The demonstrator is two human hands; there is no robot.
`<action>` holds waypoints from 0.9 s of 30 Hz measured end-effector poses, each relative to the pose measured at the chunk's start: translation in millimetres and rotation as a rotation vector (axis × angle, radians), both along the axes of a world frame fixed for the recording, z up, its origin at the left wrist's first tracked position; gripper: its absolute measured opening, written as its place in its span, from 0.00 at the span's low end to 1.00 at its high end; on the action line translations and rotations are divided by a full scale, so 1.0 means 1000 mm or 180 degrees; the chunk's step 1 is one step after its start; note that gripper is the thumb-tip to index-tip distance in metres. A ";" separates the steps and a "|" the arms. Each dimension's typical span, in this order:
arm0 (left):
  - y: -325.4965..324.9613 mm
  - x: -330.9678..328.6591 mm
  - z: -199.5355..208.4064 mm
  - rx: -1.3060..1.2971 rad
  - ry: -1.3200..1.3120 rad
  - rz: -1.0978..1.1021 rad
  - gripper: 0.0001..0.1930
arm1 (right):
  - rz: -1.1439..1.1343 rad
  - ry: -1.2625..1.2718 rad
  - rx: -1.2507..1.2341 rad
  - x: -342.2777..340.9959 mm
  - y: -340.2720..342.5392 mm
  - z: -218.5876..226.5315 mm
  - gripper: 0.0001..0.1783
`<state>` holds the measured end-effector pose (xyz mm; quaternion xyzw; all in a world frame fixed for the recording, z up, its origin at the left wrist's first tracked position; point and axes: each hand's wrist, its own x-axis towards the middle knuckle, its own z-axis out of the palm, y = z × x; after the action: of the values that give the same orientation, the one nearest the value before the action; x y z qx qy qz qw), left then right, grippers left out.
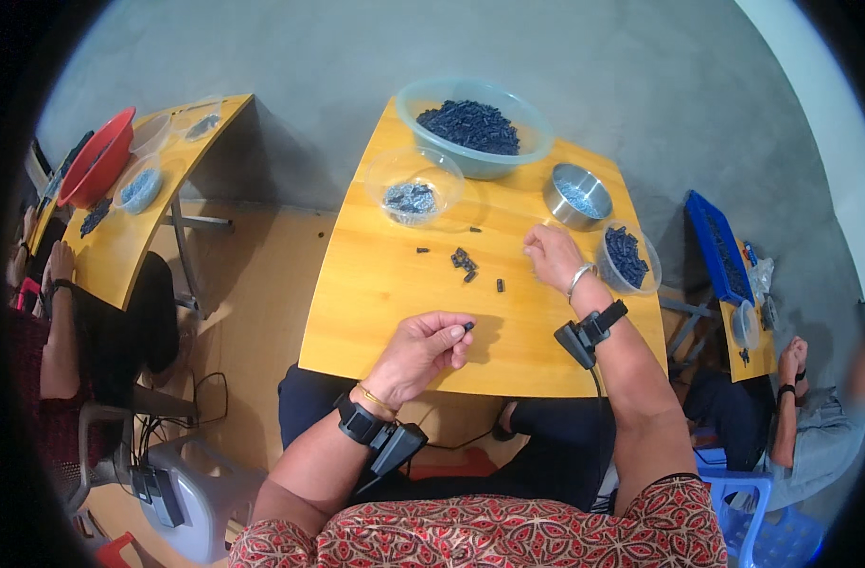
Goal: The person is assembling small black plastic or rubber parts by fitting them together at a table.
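Near the table's front edge, my left hand (419, 352) pinches a small black plastic piece (468, 327) between thumb and fingers. Farther right, my right hand (552, 256) hovers with its fingers drawn together; whatever is between them is too small to make out. It is close to a steel bowl (559, 210) of small bluish-silver bits and a clear tub (653, 276) of black pieces. Between my hands, several loose black pieces (463, 259) lie on the yellow table (366, 317), some in a small cluster.
A large translucent basin (538, 137) heaped with black pieces stands at the back. Left of centre is a clear tub (379, 180) with dark and silvery pieces. People sit at side tables, with a red basin (111, 156) at left and a blue tray (712, 248) at right.
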<state>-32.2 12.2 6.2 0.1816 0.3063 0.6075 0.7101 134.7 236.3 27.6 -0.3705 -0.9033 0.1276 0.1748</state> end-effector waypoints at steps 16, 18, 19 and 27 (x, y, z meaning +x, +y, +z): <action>0.004 0.001 -0.004 0.0379 -0.0863 0.0131 0.08 | -0.0165 0.0436 0.0089 0.012 0.014 0.000 0.03; 0.003 0.001 -0.001 0.0329 -0.0797 0.0190 0.09 | -0.0272 0.0438 0.0007 0.019 0.019 -0.001 0.03; 0.003 0.001 -0.002 0.0341 -0.0799 0.0184 0.09 | -0.0264 0.0337 -0.0047 0.019 0.017 0.000 0.02; 0.005 0.000 0.000 0.0344 -0.0911 0.0205 0.09 | 0.0043 -0.0178 0.0037 -0.002 0.008 -0.003 0.03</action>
<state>-31.8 16.8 6.0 0.1212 0.1744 0.6652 0.7159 132.7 244.3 24.4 -0.3668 -0.9110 0.1131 0.1508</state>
